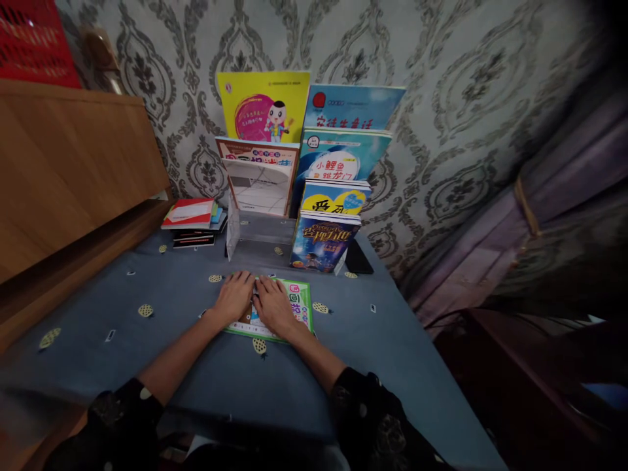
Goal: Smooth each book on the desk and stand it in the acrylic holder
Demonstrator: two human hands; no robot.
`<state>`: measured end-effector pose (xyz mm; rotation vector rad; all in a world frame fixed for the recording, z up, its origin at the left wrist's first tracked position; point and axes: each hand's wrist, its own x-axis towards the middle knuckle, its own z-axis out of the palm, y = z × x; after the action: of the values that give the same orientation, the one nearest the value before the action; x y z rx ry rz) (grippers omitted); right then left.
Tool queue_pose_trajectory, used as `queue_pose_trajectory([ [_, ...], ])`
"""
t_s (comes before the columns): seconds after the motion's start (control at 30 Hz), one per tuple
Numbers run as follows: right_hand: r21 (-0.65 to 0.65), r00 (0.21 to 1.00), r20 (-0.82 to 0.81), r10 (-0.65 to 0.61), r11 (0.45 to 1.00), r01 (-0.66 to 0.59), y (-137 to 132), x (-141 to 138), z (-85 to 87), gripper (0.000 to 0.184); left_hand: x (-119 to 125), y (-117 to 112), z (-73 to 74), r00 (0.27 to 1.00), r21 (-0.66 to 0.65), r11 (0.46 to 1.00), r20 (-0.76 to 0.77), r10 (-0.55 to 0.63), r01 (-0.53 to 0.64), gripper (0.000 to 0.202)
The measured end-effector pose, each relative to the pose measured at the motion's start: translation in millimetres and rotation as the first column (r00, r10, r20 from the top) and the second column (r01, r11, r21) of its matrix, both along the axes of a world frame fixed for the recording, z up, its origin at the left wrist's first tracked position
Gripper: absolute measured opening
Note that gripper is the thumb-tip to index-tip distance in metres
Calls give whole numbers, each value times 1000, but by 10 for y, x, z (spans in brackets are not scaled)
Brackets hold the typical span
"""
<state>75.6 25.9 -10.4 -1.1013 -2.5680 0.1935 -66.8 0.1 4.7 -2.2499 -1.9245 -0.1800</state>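
Observation:
A green-edged book (303,302) lies flat on the blue tablecloth, its cover partly hidden under my hands. My left hand (236,297) rests palm down on its left part, fingers stretched out. Beside it my right hand (275,306) lies flat on the middle of the cover, fingers extended and pointing away from me. The two hands nearly meet at the fingertips. Just beyond them stands a clear book rack (260,252) with books upright in two columns. A dark blue book (321,243) is at the front of its right column.
A stack of books with a red one (189,212) on top lies left of the rack. The wooden cabinet (73,170) borders the table's left side. A flat black object (359,257) lies right of the rack. Patterned wallpaper backs the table; a purple curtain (490,242) hangs at right.

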Motion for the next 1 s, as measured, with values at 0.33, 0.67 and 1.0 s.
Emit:
queue_pose_trajectory([
  [0.33,-45,997,-46,66,997,-68,-55,26,-92,51,157,-118,24,993,-65,994,-82,80,-86,36],
  [0.67,-30,999,-24,-28,999,27,-62,17,-82,53,155,-122,57,996,-70,995,-47,75,-78,41],
  [1.0,-43,1000,-18,23,999,-24,-38,287,-5,48,165,-126,91,998,-61,997,-55,38,-41,39],
])
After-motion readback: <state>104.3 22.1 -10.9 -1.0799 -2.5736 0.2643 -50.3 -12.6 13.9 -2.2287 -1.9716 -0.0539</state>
